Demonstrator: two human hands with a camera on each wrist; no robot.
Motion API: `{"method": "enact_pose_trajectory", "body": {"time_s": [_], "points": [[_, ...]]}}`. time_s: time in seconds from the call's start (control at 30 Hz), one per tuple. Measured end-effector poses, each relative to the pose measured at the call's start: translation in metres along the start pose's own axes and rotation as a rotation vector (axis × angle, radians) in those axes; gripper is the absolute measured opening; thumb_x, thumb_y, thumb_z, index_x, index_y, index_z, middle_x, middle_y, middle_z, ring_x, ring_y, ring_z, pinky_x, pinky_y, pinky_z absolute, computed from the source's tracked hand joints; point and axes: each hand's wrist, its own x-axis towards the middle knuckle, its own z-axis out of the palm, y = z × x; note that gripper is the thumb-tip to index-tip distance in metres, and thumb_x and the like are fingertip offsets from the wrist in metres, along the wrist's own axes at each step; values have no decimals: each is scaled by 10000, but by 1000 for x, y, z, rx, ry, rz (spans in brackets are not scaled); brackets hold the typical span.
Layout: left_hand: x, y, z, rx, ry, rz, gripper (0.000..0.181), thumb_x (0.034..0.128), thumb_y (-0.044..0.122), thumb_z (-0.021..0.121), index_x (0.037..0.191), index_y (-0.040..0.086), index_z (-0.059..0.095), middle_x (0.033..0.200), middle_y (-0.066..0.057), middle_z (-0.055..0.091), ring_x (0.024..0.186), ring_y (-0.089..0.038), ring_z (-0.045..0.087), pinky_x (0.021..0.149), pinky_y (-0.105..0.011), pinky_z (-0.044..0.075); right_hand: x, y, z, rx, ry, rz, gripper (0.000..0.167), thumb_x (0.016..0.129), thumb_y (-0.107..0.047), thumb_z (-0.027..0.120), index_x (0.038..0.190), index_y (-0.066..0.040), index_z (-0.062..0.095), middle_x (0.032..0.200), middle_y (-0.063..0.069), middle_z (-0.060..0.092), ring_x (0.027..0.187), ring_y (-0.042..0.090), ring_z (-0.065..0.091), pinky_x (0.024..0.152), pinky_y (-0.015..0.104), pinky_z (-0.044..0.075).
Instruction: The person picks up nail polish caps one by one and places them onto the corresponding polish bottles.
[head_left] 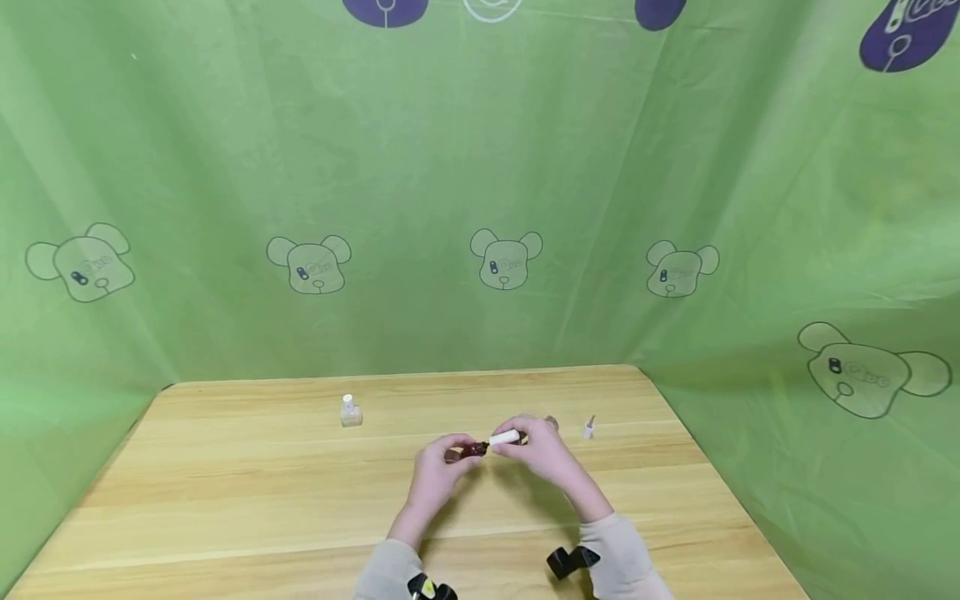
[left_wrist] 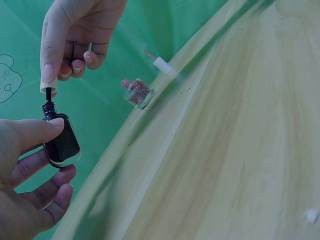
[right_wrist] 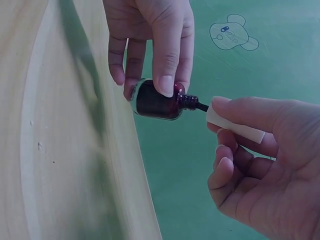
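Observation:
My left hand [head_left: 435, 477] pinches a small glass bottle of dark red nail polish [left_wrist: 64, 142] between thumb and fingers, tilted on its side in the right wrist view. With my right hand [head_left: 546, 454] I grip the white nail polish cap [right_wrist: 236, 128]. Its dark brush stem [right_wrist: 202, 107] reaches into the bottle's neck, and the cap stands a little apart from the rim. Both hands are above the table. The brush's tip is hidden in the bottle.
Beyond my right hand stands an uncapped glitter polish bottle [left_wrist: 137, 93]. Near it, a white cap with its brush up [head_left: 588, 429] sits on the wooden table [head_left: 247, 483]. A clear bottle with a white cap [head_left: 350, 412] stands at the back left. Green curtains [head_left: 420, 325] surround the table.

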Motion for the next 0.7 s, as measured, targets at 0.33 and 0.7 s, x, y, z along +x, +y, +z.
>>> {"method": "enact_pose_trajectory", "body": {"time_s": [0.33,0.7], "points": [[-1,-1,4,35,17,61,246,795,74,772,1032,41,714,1043,-158,726,789,-197,687,711,-201,577,0,-3,5,-5,-32,1,163,796,-181,778,936,-115,726,903,19,707,758,88,570,785,264,437],[-2,1,6,71,0,40,238,795,122,782,1022,74,728,1014,-114,735,718,-81,617,648,-161,519,-1,-2,10,-2,-58,-18,123,816,-149,757,923,-101,720,897,29,688,741,92,553,653,180,485]]}}
